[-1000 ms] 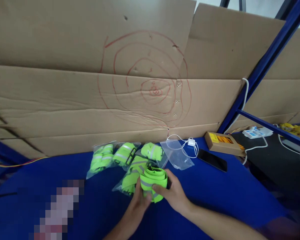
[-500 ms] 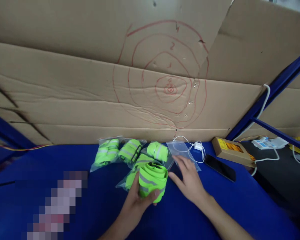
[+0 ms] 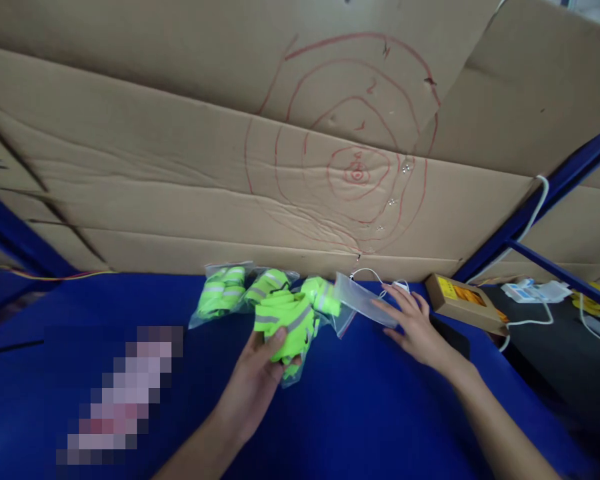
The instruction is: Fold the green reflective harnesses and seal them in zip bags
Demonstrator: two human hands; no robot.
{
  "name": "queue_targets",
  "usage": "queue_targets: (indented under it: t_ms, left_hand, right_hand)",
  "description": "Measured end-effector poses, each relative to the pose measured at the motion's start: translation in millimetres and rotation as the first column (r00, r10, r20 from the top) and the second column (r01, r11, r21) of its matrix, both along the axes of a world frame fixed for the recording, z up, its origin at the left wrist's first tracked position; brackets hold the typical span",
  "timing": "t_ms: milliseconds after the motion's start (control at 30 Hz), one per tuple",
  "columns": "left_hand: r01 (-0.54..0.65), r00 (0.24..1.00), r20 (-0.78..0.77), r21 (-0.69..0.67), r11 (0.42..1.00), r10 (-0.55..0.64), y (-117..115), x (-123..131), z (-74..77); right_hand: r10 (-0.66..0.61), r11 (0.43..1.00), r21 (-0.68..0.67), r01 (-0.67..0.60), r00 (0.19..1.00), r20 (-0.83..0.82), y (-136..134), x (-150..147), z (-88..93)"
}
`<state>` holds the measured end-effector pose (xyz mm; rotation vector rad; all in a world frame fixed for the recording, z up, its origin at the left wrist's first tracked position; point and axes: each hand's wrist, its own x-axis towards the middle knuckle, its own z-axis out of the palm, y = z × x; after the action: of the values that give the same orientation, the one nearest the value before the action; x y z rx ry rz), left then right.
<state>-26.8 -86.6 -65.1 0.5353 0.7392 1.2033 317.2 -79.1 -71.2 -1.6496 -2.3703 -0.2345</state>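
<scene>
My left hand [image 3: 257, 370] grips a rolled neon-green reflective vest [image 3: 293, 317] with grey stripes, thumb across its near side. To the right, my right hand [image 3: 420, 333] has the edge of a clear plastic bag [image 3: 361, 301] between thumb and fingers; the bag tilts up from the table, and its other fingers are stretched out. Behind the held roll lie similar green rolls in clear bags: one at the left [image 3: 223, 293], one in the middle [image 3: 267, 285] and one at the right [image 3: 323, 295]. Another bagged roll is mostly hidden beneath my left hand's roll.
A black phone [image 3: 453, 337] lies partly behind my right wrist. Beyond are a white charger with cable [image 3: 401, 287] and an open cardboard box [image 3: 467, 307]. Cardboard with red drawn rings [image 3: 357, 173] walls the back of the blue table [image 3: 370, 413]. A pixelated patch covers the left.
My right hand has moved right onto the plastic bag, whose edge has lifted. My left hand has shifted left and tilted the green roll. The view has turned slightly.
</scene>
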Motion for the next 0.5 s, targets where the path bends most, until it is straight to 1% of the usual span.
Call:
queue_targets:
  t_ms: [67, 100, 133, 200, 233, 267, 333, 400, 500]
  left_hand:
    - [-0.048, 0.999, 0.025, -0.002, 0.999, 0.048, 5, -3, 2.2]
    - [-0.053, 0.998, 0.026, -0.001, 0.999, 0.053, 6, -3, 2.2]
    - [-0.046, 0.999, 0.020, -0.001, 0.999, 0.046, 6, -3, 1.3]
    - [-0.011, 1.000, -0.006, -0.001, 1.000, 0.011, 4, 0, -2.2]
    - [0.015, 1.000, -0.025, 0.002, 1.000, -0.015, 3, 2, -4.3]
    - [0.040, 0.998, -0.046, 0.007, 0.999, -0.040, 1, 4, -6.4]
    - [0.080, 0.993, -0.092, 0.027, 0.996, -0.077, -2, 9, -9.7]
    - [0.092, 0.987, -0.138, 0.057, 0.994, -0.083, -5, 13, -11.6]
    - [0.119, 0.974, -0.208, 0.131, 0.984, -0.090, -10, 17, -15.1]
  right_hand:
    - [-0.102, 0.991, -0.083, 0.102, 0.995, -0.003, 0, 12, -5.7]
    - [-0.123, 0.987, -0.107, 0.119, 0.992, -0.036, 0, 11, -6.8]
    - [-0.119, 0.987, -0.123, 0.108, 0.989, -0.087, 0, 4, -6.9]
    - [-0.078, 0.993, -0.109, 0.054, 0.970, -0.229, 3, -23, -6.2]
    - [-0.067, 0.995, -0.088, 0.045, 0.961, -0.269, 7, -39, -6.6]
    - [-0.060, 0.997, -0.057, 0.046, 0.962, -0.266, 11, -56, -8.1]
    - [-0.064, 0.998, 0.000, 0.066, 0.978, -0.198, 22, -80, -14.3]
    - [-0.006, 1.000, -0.019, 0.004, 0.989, -0.146, 32, -86, -22.3]
    - [0.133, 0.988, -0.062, -0.142, 0.983, -0.128, 33, -69, -29.0]
